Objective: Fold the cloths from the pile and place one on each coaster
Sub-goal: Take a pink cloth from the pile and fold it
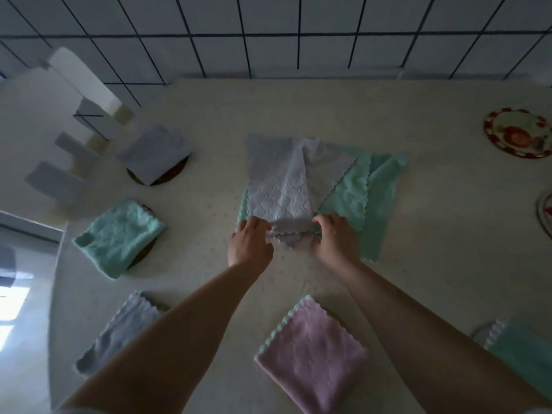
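A grey-lilac cloth (280,186) lies on top of the pile at the table's middle, over green cloths (376,198). My left hand (249,243) and my right hand (336,240) both pinch its bunched near edge. Folded cloths rest on dark round coasters at the left: a grey one (155,156) and a green one (119,237). Another grey folded cloth (125,327) lies near left, a pink one (313,354) near the middle, a green one (525,354) near right. Two patterned coasters, one (518,132) far right and one (545,213) at the right edge, are bare.
The cream tablecloth (298,109) covers the table up to a tiled wall behind. White chair backs (86,85) stand at the far left. The table's left edge runs by a bright floor.
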